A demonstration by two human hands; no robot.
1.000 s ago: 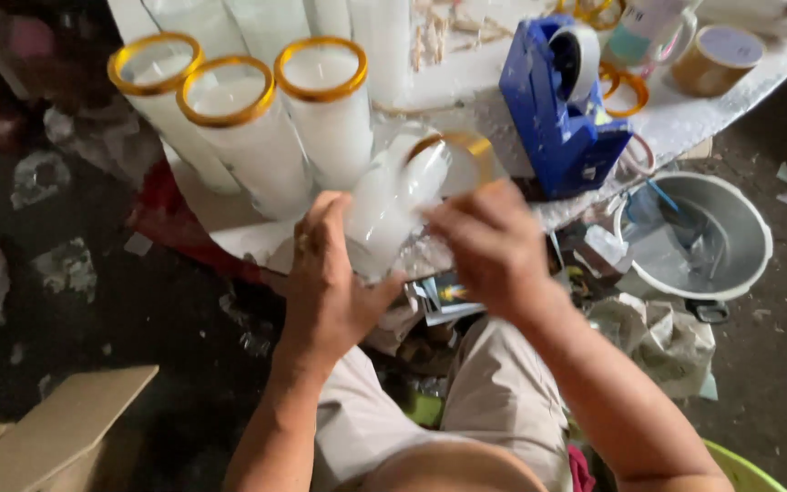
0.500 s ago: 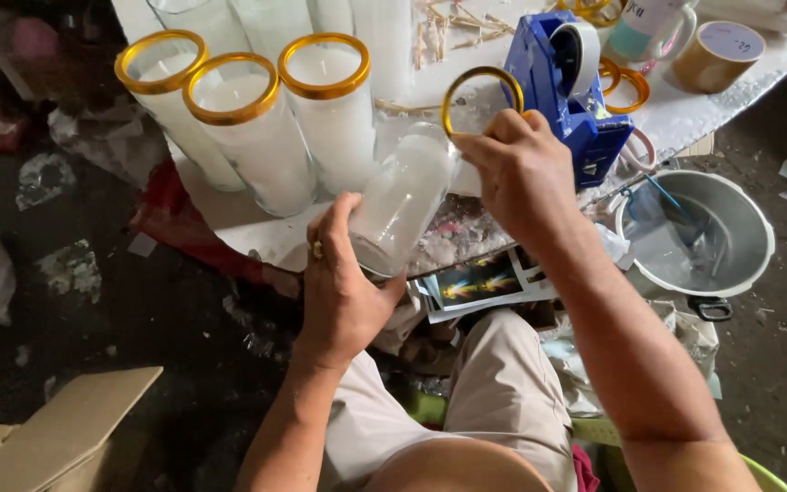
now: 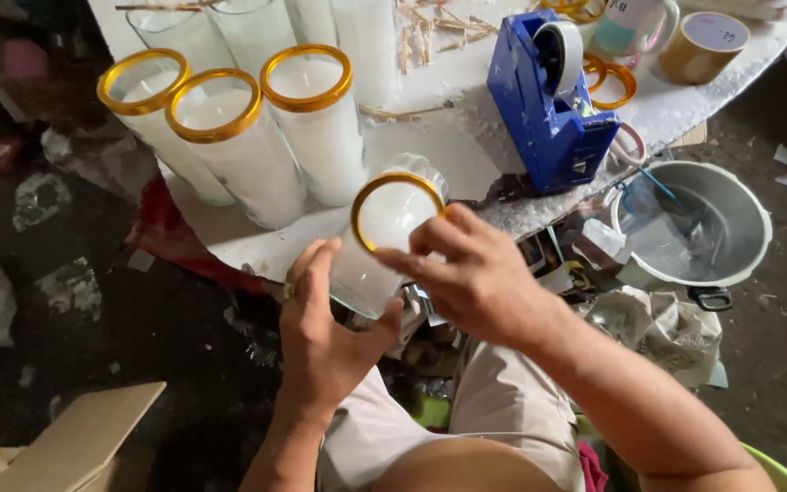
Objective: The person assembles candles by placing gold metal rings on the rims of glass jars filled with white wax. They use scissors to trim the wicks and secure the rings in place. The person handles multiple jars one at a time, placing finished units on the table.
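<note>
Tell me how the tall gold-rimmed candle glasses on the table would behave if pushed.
The gold-rimmed candle glasses are tall and narrow, so probably tippy. Filled with white wax, likely heavy. The walls look like glass, so probably fragile and slippery.

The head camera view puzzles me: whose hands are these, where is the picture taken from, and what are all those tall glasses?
No machine here: a person works with two bare hands, and the one camera sits on their head, looking down past their knees. The left hand grips the body of a tall clear glass candle jar filled with white wax, tilted so its mouth faces the camera. The right hand touches the gold-coloured ring on its rim. On the white table stand three more white candle jars with gold rings, a blue tape dispenser and loose gold rings. A metal pot sits lower, at the right.
</note>
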